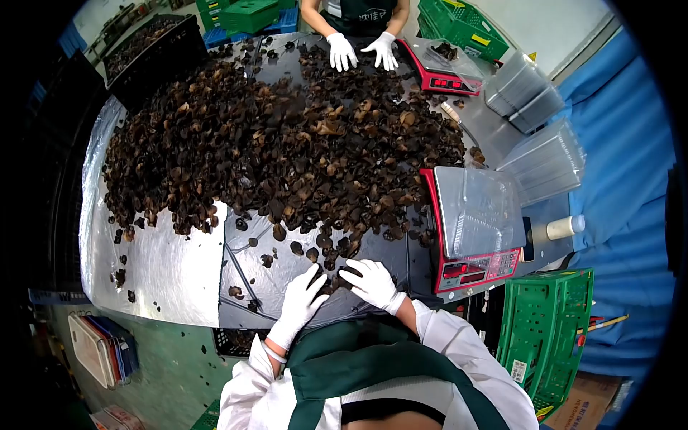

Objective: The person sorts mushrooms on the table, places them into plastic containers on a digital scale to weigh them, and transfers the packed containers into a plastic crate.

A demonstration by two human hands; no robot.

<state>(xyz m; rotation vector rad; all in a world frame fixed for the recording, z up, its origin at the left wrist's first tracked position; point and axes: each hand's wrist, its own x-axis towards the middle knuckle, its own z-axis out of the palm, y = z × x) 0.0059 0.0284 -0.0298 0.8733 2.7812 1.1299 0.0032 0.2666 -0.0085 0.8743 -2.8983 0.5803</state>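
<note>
A wide pile of dark brown wood ear mushrooms covers much of the table. My left hand, in a white glove, rests at the near edge with fingers stretched toward a few loose pieces. Opposite it, my right hand, also gloved, lies with its fingers extended and apart. Several small mushroom pieces sit between the two hands, touching or close to the fingertips. Neither hand visibly grips anything.
A red scale with a clear plastic box stands at my right; another scale is farther back. Clear containers are stacked beside them. Across the table are a co-worker's gloved hands. Green crates stand lower right.
</note>
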